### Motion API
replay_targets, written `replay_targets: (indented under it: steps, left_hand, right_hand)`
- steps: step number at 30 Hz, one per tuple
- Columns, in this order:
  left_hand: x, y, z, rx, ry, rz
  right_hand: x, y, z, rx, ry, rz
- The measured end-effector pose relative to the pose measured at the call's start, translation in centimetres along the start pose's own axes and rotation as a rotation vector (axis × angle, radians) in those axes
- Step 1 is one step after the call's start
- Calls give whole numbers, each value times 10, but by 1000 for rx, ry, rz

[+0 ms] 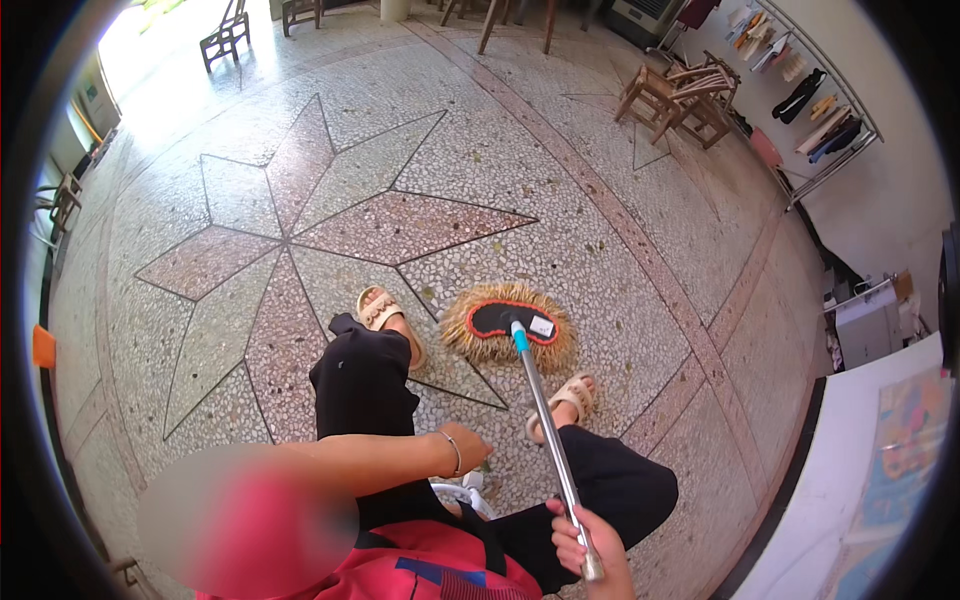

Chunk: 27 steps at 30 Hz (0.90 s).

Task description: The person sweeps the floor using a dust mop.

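Observation:
My right hand [592, 547] grips the lower end of a shiny metal pole [551, 442]. The pole runs up to a mop head [517, 326] with a shaggy tan fringe and a red-edged black backing that bears a white label. A blue collar [520, 337] joins the two. The mop head is on or just above the speckled terrazzo floor [480, 165], between my cream sandals [379, 309]. Over my lap is my left hand [466, 450], a bracelet at its wrist and its fingers curled and partly hidden. A white curved object [465, 491] shows beneath it.
Wooden chairs [679, 97] stand at the upper right, with a clothes rack [832, 172] by the wall. Another small chair [225, 34] is near the bright doorway. Table legs [491, 26] cross the top edge. A white tabletop [885, 442] borders the right side. Leaf bits dot the floor.

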State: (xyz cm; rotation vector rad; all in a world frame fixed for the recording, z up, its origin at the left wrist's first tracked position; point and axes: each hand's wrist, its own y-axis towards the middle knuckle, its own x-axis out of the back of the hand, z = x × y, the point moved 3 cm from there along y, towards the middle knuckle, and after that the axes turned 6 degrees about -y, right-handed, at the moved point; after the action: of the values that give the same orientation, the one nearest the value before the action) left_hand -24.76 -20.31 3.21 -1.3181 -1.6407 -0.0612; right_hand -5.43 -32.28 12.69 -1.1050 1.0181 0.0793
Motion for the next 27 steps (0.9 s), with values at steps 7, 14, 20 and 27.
replay_targets:
  steps: [7, 14, 20, 27]
  left_hand:
    - [3, 6, 18, 148, -19, 45]
    - [-8, 18, 24, 194, -72, -15]
    - [-18, 5, 14, 160, 75, -9]
    - [-25, -23, -6, 66, 160, 271]
  right_hand:
    - [-20, 152, 76, 128, -251, 98]
    - [-28, 175, 68, 146, -184, 22]
    - [17, 42, -11, -51, -166, -14]
    - [-12, -58, -41, -117, -159, -273]
